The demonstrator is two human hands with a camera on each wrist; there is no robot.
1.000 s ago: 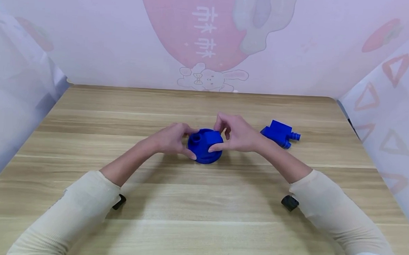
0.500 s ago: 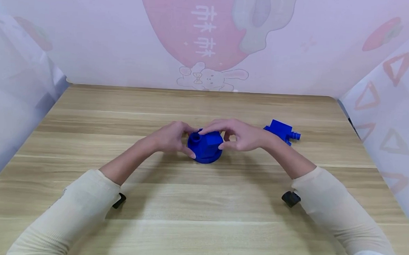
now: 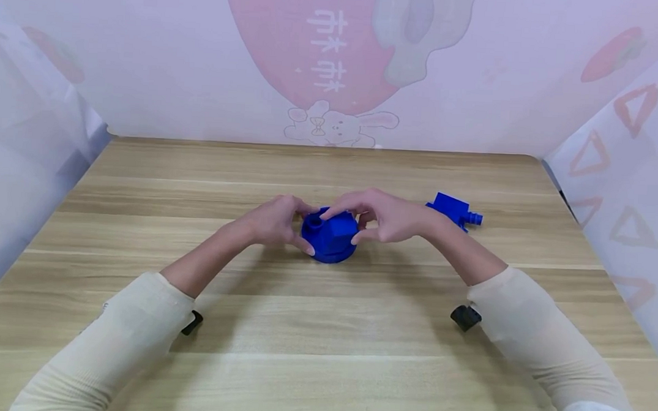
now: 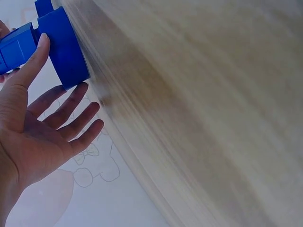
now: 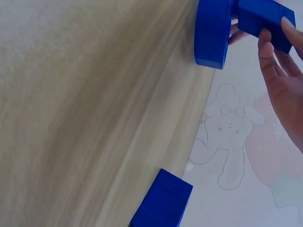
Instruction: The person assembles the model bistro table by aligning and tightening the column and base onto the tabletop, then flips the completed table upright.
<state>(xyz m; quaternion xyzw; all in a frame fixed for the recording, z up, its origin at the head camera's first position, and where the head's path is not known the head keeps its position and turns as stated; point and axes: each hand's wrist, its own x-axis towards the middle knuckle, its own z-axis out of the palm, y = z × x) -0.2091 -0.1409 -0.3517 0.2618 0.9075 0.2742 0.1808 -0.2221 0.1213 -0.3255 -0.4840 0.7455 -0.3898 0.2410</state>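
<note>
In the middle of the wooden table stands a round blue plastic base (image 3: 332,256). It carries a short open tube (image 3: 313,222) on its left and a faceted blue block (image 3: 340,229) on its right. My left hand (image 3: 273,223) grips the base's left side, thumb at the front and fingers behind; in the left wrist view its other fingers spread below the rim. My right hand (image 3: 391,217) reaches over the block and holds it between thumb and fingers, as the right wrist view shows the block (image 5: 260,16) under the fingertips. The index finger reaches toward the tube.
Behind my right forearm lies a second blue part (image 3: 451,206) with a boxy body and a ribbed nozzle (image 3: 474,218). Small black devices (image 3: 465,318) sit under both sleeves. A pale printed curtain (image 3: 175,58) stands behind the table (image 3: 323,340).
My right hand has shifted from the block's right side, its fingers now stretched leftward over the top toward the tube. My left hand and the base have stayed put.
</note>
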